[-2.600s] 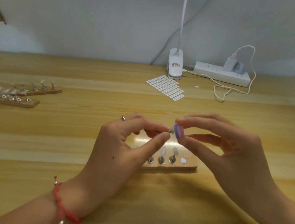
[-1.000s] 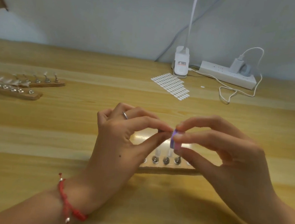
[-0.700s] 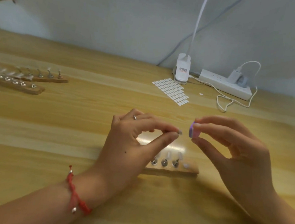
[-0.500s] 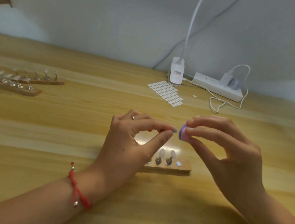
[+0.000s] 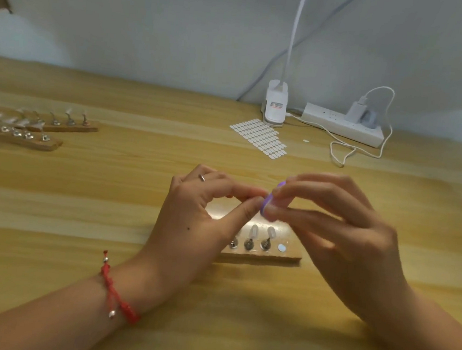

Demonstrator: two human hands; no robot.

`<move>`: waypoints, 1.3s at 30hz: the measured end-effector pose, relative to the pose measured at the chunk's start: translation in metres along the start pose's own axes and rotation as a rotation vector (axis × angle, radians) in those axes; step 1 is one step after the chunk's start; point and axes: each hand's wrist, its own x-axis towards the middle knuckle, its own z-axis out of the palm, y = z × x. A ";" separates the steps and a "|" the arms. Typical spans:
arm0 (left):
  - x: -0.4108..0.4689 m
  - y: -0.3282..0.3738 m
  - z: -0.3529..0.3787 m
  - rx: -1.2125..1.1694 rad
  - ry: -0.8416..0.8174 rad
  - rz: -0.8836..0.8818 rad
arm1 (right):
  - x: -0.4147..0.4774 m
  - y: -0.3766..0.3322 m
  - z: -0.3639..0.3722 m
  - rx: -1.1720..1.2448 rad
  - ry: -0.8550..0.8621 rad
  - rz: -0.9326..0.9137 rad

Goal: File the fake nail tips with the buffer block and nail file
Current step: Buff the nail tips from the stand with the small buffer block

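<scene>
My left hand pinches a small fake nail tip between thumb and forefinger; the tip itself is almost hidden by the fingertips. My right hand grips a small purple buffer block whose face touches the pinched tip. Both hands hover above a wooden holder on the table. On the holder stand clear nail tips on metal stands, with one white adhesive dot at its right end.
Two more wooden holders with nail tips lie at the far left. A sheet of white adhesive dots, a white clip lamp and a power strip with a charger and looped cable sit at the back.
The buffer block was a short gap away from the pinched tip half a second ago; it is now against it again. The camera view has shifted slightly.
</scene>
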 end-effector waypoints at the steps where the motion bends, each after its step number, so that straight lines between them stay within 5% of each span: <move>1: -0.001 0.000 0.000 -0.005 -0.001 0.003 | 0.000 0.000 0.000 0.005 -0.012 -0.009; 13: -0.003 0.001 -0.006 -0.131 -0.014 -0.035 | 0.007 0.020 -0.022 -0.019 0.130 0.199; 18: 0.000 -0.003 -0.009 -0.201 0.012 -0.131 | 0.003 0.006 -0.011 0.098 0.094 0.139; 39: -0.005 -0.001 -0.007 -0.207 -0.069 -0.055 | 0.001 0.000 -0.005 0.123 0.058 0.070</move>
